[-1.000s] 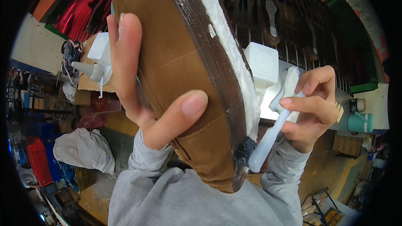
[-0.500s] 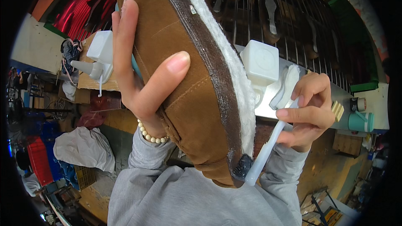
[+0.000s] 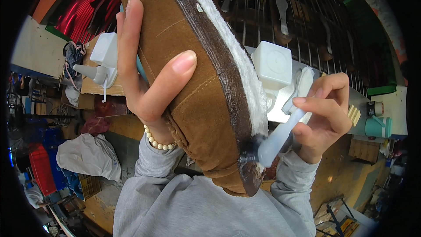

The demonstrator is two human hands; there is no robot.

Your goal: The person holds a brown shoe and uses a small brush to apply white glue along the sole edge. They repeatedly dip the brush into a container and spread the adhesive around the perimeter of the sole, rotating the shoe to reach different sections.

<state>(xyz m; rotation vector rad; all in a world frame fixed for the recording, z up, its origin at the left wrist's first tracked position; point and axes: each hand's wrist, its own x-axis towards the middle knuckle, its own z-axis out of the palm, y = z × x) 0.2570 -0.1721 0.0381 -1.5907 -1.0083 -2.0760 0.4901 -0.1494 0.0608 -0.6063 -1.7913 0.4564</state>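
A brown suede shoe [image 3: 201, 109] is held up on its side before me, running from the top of the view down to my chest. My left hand [image 3: 149, 92] grips it from the left, thumb across the suede and fingers behind. A dark brown, wet-looking band [image 3: 226, 83] follows the shoe's lower edge, beside a rough white underside [image 3: 234, 46]. Between thumb and fingers, my right hand [image 3: 326, 112] pinches a brush by its translucent white handle [image 3: 278, 140]. The dark bristles touch the band near the shoe's lower end, partly hidden behind the brush head.
A square white bottle [image 3: 272, 66] stands beyond the shoe, and another white bottle [image 3: 105, 48] with a grey spout sits on cardboard at left. Farther back, dark soles [image 3: 284, 17] lie on a metal-bar rack. A teal jug [image 3: 378, 127] is at right; a whitish sack [image 3: 90, 156] lies lower left.
The brush has moved up along the dark band from the shoe's lower tip, its handle tilting flatter. My left hand and the shoe have barely shifted.
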